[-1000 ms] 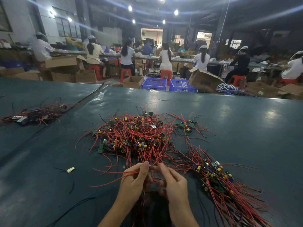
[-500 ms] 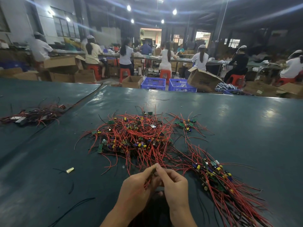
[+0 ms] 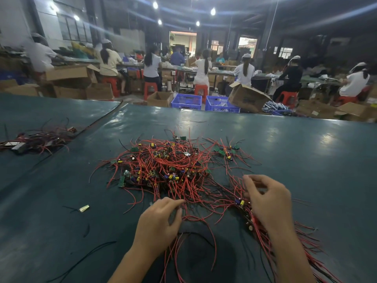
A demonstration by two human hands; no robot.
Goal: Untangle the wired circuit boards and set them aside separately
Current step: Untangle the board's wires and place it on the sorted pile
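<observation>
A tangled pile of wired circuit boards (image 3: 167,166), small green boards with red and black leads, lies on the dark green table (image 3: 306,160). My left hand (image 3: 159,221) rests at the pile's near edge, fingers curled over red wires (image 3: 195,219) that trail out from under the palm towards me. My right hand (image 3: 267,201) hovers over a separate row of boards (image 3: 242,203) that stretches to the lower right. Its fingers are loosely curled and I see nothing pinched between them.
A smaller cluster of boards (image 3: 226,152) lies behind the pile, and a darker wire bundle (image 3: 38,139) sits far left. A small metal scrap (image 3: 84,208) and loose black wires (image 3: 81,260) lie near left. People work at benches beyond the table's far edge.
My hands were pinching a wire together in front of me; now they are apart. The right hand has swung right over the separate row, and the left stays by the pile.
</observation>
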